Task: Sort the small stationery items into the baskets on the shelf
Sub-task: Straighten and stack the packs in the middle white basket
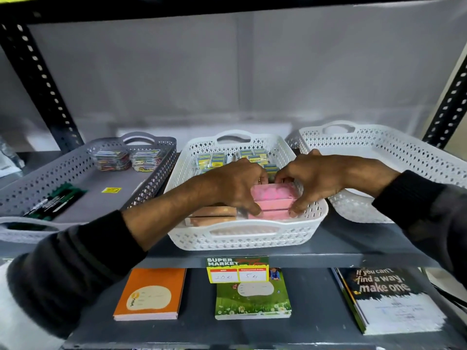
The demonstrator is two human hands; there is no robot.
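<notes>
Both grips closed around stack of pink boxes [271, 200] inside middle white basket [250, 239]: left hand [236, 188] curled over stack's left side, thumb tip low on front edge; right hand [312, 178] curled over right side, thumb at front right corner, fingertips of both meeting over the back edge. Stack sitting in basket's front right part, at least three boxes deep by visible edges. Just left of it, same basket, tan boxes [211, 215] lying flat, partly hidden under left wrist. Rear of basket holding small yellow-and-blue packets [218, 157], contents too small to read. Grey basket [83, 178] to the left on same shelf [353, 245], with clear packs of coloured paper clips [126, 157] at back, dark green packets [56, 200] at front left, small yellow label [111, 190] on floor. Second white basket [394, 152] to the right, touching or nearly touching middle one; contents not visible. Price tag [237, 270] marked "SUPER MARKET" clipped to shelf's front edge. Lower shelf: orange notebook [151, 294], green notebook [252, 299], dark-covered book [389, 299] with white lettering. Dark sleeves on both forearms.
</notes>
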